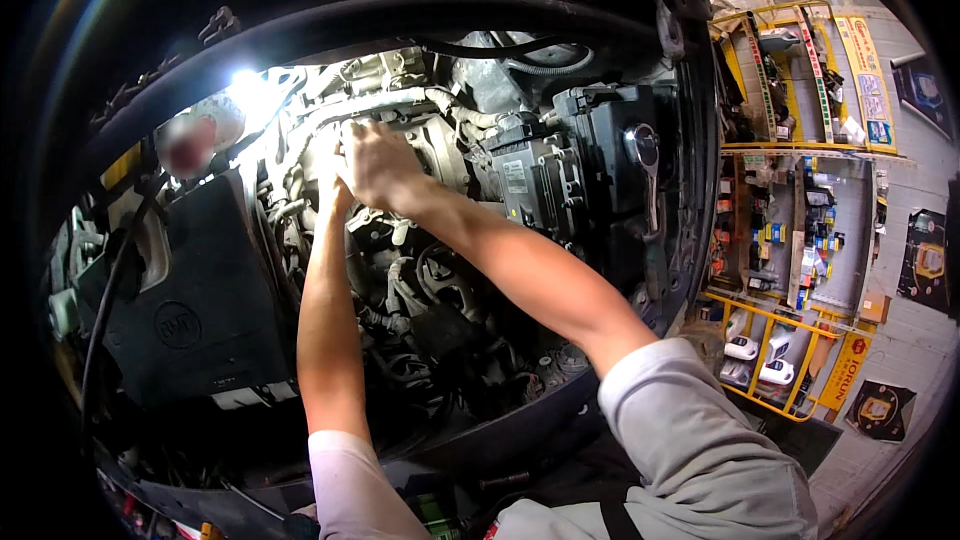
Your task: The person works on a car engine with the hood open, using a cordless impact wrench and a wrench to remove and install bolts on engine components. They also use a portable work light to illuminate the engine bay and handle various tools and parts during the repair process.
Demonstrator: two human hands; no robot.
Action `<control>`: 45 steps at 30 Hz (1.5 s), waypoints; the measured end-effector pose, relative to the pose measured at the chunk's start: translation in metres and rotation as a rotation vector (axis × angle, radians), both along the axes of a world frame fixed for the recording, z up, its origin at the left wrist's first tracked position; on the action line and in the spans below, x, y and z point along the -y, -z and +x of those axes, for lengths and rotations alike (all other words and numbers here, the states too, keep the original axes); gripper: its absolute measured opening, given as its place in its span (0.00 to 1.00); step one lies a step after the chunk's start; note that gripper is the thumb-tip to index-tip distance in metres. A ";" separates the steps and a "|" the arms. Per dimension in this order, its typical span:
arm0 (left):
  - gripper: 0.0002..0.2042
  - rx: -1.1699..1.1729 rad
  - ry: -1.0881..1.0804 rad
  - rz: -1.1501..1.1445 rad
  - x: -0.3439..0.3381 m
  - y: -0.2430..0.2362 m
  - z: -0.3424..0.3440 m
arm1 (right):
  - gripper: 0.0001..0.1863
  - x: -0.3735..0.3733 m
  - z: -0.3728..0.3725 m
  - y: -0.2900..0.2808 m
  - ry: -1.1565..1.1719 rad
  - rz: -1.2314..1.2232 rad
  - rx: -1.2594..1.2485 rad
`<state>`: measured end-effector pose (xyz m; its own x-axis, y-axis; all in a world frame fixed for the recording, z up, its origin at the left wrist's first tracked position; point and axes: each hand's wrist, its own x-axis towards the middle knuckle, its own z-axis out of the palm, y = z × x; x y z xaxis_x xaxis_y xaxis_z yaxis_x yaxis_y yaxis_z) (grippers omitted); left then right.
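Both my arms reach into an open car engine bay, and my hands meet over the pale metal engine parts (440, 155) near its back. My right hand (382, 168) has its fingers curled inward; whatever lies in them is hidden. Pressed close on its left side is my left hand (330, 165), its fingers washed out by glare and partly covered. A pale hose (390, 100) runs just beyond my hands. To their right sits a black finned module (540, 180) with wiring plugs. Below my wrists are metal brackets and hoses (405, 285).
A bright work light (248, 90) shines at the back left. The black engine cover (190, 300) fills the left side. On the black battery box (610, 145) lies a chrome ratchet (648, 165). Yellow-framed shelves (775, 150) with boxed parts stand along the right wall.
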<state>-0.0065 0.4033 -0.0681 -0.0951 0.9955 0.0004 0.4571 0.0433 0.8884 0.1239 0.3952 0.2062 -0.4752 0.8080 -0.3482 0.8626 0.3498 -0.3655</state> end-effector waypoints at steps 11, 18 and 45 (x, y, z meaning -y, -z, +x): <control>0.22 -0.195 -0.104 -0.235 0.015 -0.111 0.031 | 0.21 0.108 0.244 -0.115 0.606 0.577 0.030; 0.20 0.024 -0.209 -0.131 0.010 -0.071 0.039 | 0.17 0.096 0.252 -0.100 0.541 0.625 0.124; 0.14 -0.146 -0.112 -0.186 0.015 -0.103 0.036 | 0.24 -0.025 0.005 0.047 0.772 -0.516 -0.602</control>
<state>0.0291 0.3883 0.0352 -0.2176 0.9628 -0.1602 0.5627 0.2578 0.7854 0.1292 0.4198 0.1591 -0.1104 0.7846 -0.6101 0.4158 -0.5211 -0.7454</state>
